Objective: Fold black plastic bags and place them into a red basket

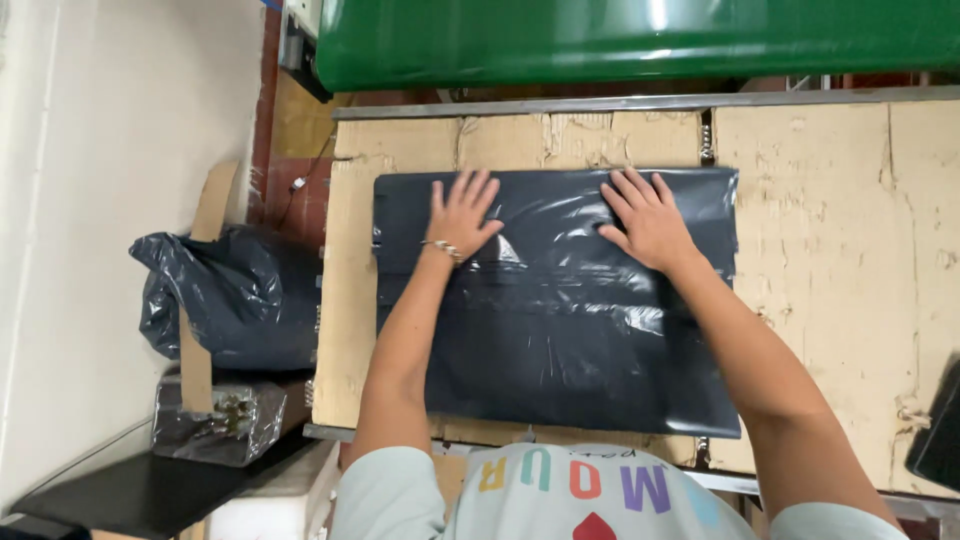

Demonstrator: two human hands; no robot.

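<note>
One dark plastic mailer bag (560, 310) lay under two flat, open hands, left hand (462, 215) and right hand (648, 220), grasping nothing, on a cardboard-covered table (830, 250); one stuffed black bag (235, 295) sat beside the white wall (110, 150).

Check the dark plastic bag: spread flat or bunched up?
Spread flat: the dark plastic bag lies on the cardboard-topped table, left hand and right hand pressing it.

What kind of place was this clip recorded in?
Probably a packing or dispatch workshop. Both hands, left hand and right hand, lie flat on a dark plastic mailer bag on a cardboard-covered worktable; a filled dark plastic sack sits beside it.
</note>
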